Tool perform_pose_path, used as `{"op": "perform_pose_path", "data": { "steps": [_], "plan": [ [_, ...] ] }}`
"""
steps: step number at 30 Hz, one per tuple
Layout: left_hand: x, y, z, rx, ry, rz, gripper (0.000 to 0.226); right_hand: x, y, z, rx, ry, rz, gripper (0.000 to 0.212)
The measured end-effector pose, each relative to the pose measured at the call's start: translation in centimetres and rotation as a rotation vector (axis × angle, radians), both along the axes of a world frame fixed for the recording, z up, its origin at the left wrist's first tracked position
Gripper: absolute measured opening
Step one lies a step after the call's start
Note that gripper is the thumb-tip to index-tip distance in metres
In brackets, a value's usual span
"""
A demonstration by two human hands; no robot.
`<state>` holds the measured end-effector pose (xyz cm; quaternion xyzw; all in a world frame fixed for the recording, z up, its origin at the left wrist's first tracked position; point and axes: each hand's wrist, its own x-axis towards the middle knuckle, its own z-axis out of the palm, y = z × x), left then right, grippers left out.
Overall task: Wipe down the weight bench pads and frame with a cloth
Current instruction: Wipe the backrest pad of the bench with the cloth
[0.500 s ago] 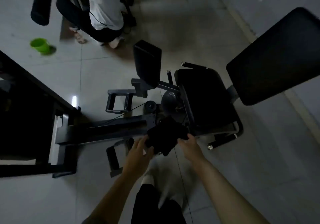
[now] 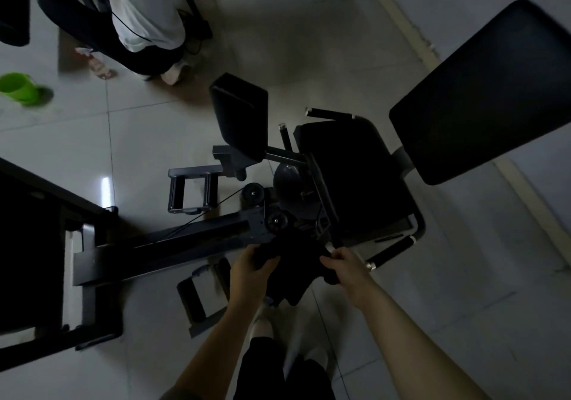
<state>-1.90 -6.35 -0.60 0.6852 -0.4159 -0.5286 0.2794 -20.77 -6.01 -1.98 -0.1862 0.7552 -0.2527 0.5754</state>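
Down at the bottom, the person's dark-clad legs (image 2: pixel 278 372) stand on the pale tiled floor (image 2: pixel 432 322), both forearms reaching forward. The left hand (image 2: pixel 251 273) is closed around one side of a dark cloth (image 2: pixel 293 273), fingers curled into the fabric. The right hand (image 2: pixel 347 265) pinches the other side, thumb and fingers clamped on it. The cloth hangs bunched between the two hands, just in front of the machine's low frame (image 2: pixel 191 242) and not clearly touching it. Just beyond, the black seat pad (image 2: pixel 355 177) sits dim and hard to read, a padded handle (image 2: pixel 391 252) poking out at its near right corner. Further back, an upright small pad (image 2: pixel 239 115) stands left of the seat, the large back pad (image 2: pixel 482 96) right. Far left, a green cup (image 2: pixel 18 87) rests on the floor near another person's legs (image 2: pixel 139 28).
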Motion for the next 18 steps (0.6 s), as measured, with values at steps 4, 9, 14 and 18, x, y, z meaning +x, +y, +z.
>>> {"op": "perform_pose_path", "data": {
  "steps": [4,9,14,18],
  "plan": [
    [0.5,0.1,3.3,0.030,0.300,0.103,0.019,-0.2,0.5,3.6,-0.151,0.069,0.053,0.021],
    [0.9,-0.4,6.3,0.178,0.495,-0.024,0.048,-1.8,0.5,10.1,-0.272,-0.018,0.137,0.038],
    [-1.1,-0.4,6.8,0.386,0.429,-0.133,0.024,-4.3,0.8,13.8,-0.281,-0.029,0.225,0.040],
    [-4.1,-0.3,7.1,0.303,0.352,-0.037,0.019,-6.6,1.5,14.7,-0.323,0.137,0.298,0.028]
  ]
}}
